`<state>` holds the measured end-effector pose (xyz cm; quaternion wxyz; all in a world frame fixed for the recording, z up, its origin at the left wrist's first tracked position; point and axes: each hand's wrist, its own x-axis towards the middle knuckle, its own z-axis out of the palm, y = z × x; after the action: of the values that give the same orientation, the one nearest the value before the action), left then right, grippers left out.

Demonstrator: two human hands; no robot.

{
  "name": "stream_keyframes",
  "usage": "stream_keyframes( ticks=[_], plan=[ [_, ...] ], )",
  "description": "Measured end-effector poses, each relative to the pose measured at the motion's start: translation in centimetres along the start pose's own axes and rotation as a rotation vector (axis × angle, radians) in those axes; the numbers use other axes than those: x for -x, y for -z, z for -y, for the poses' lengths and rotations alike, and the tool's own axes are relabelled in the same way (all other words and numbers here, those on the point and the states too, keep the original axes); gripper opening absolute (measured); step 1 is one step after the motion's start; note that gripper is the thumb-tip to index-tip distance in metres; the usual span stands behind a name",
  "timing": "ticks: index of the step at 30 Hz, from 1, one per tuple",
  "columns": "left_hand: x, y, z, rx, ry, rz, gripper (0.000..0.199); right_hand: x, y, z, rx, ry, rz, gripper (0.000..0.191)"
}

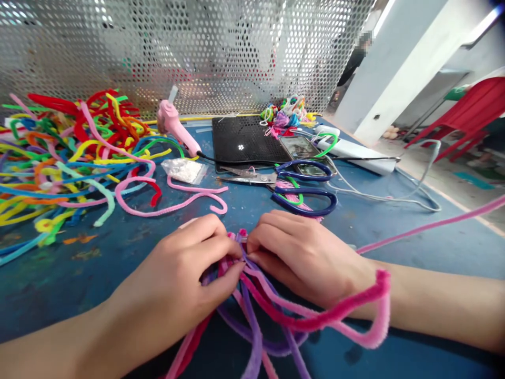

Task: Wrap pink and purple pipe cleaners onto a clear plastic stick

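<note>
Both hands meet at the near middle of the blue table, over a bundle of fuzzy pipe cleaners [284,316] in pink, magenta and purple. My left hand [189,268] pinches the bundle between thumb and fingers. Close against it, my right hand [300,258] is closed on the same strands, its fingertips partly hidden. Loose ends hang toward me, and one pink and magenta loop bends out over my right wrist. A long pink pipe cleaner [426,226] stretches off to the right from behind my right forearm. Just beyond the hands lie scissors with blue handles [303,192].
A heap of colourful pipe cleaners [79,152] covers the left. Behind the hands are a small bag of white bits [184,171], a pink glue gun [177,126], a black flat case [248,142], a phone [305,152] and a white power strip [359,152]. Perforated metal [177,52] stands behind.
</note>
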<state>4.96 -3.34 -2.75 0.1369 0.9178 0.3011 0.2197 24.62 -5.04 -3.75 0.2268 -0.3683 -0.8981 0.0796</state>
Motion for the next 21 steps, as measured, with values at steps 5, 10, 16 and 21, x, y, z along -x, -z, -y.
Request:
stream_keyframes(
  ticks=[5, 10, 16, 21],
  plan=[
    [-0.1, 0.0, -0.2, 0.065, 0.084, 0.018, 0.010, -0.4, 0.6, 0.4, -0.162, -0.077, 0.028, 0.025],
    [0.0, 0.0, 0.0, 0.071, 0.097, 0.045, 0.009, -1.1, 1.2, 0.5, -0.294, -0.181, 0.098, 0.014],
    [0.4, 0.8, 0.8, 0.098, 0.047, 0.120, 0.009, -1.4, 1.4, -0.2, -0.351, -0.173, 0.198, 0.013],
    [0.9, 0.9, 1.3, 0.091, -0.032, 0.115, 0.009, -1.3, 1.4, -0.4, -0.343, -0.149, 0.230, 0.012]
  ],
)
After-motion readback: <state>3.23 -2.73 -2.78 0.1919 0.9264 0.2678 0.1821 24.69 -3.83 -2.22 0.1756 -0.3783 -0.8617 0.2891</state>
